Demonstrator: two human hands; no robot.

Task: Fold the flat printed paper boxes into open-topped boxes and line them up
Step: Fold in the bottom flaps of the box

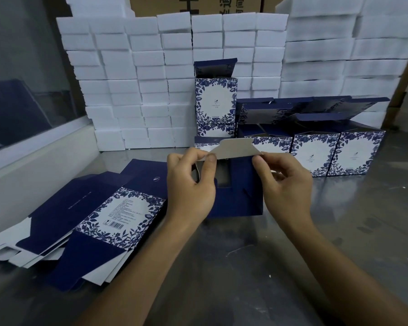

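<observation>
A dark blue paper box stands half-formed on the steel table between my hands. Its white flap sticks up at the top. My left hand pinches the flap's left corner and grips the box's left side. My right hand pinches the flap's right corner. A stack of flat blue-and-white printed boxes lies to the left. Folded open-topped boxes stand in a row behind my right hand. One taller folded box stands on others at the back centre.
A wall of stacked white foam blocks fills the back, with more foam blocks at the right. A white ledge with a glass pane runs along the left. A brown carton shows above the foam.
</observation>
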